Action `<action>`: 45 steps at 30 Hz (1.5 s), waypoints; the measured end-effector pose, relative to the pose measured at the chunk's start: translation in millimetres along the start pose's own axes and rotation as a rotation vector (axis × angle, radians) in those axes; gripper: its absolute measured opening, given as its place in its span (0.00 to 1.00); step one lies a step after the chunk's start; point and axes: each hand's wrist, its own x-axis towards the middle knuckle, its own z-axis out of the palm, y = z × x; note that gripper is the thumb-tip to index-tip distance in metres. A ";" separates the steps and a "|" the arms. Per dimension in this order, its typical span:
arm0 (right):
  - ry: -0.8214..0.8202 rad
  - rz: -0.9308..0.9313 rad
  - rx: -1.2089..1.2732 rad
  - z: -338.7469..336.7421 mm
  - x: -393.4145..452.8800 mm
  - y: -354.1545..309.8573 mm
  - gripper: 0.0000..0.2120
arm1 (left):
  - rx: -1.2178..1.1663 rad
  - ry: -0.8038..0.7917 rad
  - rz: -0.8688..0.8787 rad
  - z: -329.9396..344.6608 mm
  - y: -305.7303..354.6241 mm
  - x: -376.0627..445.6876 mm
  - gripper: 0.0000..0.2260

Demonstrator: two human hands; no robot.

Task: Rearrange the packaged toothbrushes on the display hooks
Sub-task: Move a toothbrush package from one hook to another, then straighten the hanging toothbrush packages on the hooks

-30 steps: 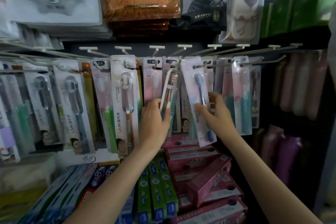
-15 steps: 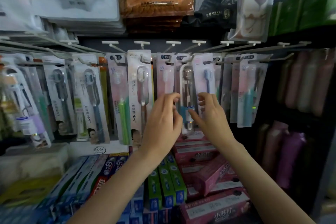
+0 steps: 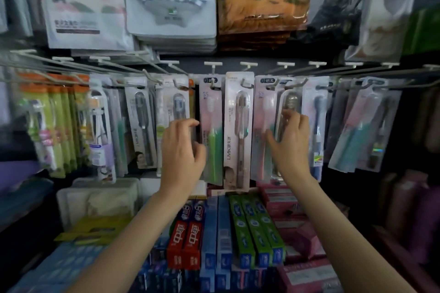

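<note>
Packaged toothbrushes hang in a row on wire display hooks [image 3: 247,83]. Landmark: white LMK pack [image 3: 238,131], centre hook. Right of it, the right hand [image 3: 289,143] pinches a clear pack with a brown brush [image 3: 289,112], thumb at its left edge. Left of it, the left hand [image 3: 183,150] hovers, fingers loosely curled, holding nothing, beside the pink-green pack [image 3: 212,135]. Toothpaste boxes [image 3: 254,228] lie below.
</note>
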 end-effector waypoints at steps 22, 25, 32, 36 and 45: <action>0.025 -0.136 0.192 -13.4 -6.9 -68.1 0.18 | 0.079 0.006 -0.024 -19.3 -27.5 2.8 0.15; -0.083 -0.232 0.267 8.2 -17.3 -111.9 0.19 | 0.139 0.071 -0.156 -45.4 -57.5 3.0 0.16; -0.534 -0.169 0.407 120.6 -36.0 -178.6 0.22 | 0.107 0.079 -0.394 -100.3 -135.1 11.2 0.21; -0.687 0.098 0.593 169.7 -39.3 -201.8 0.26 | -0.128 -0.055 -0.521 -110.0 -156.0 24.7 0.20; -0.861 0.258 0.888 189.3 -35.7 -206.7 0.15 | -0.338 -0.117 -0.522 -127.9 -169.1 25.0 0.11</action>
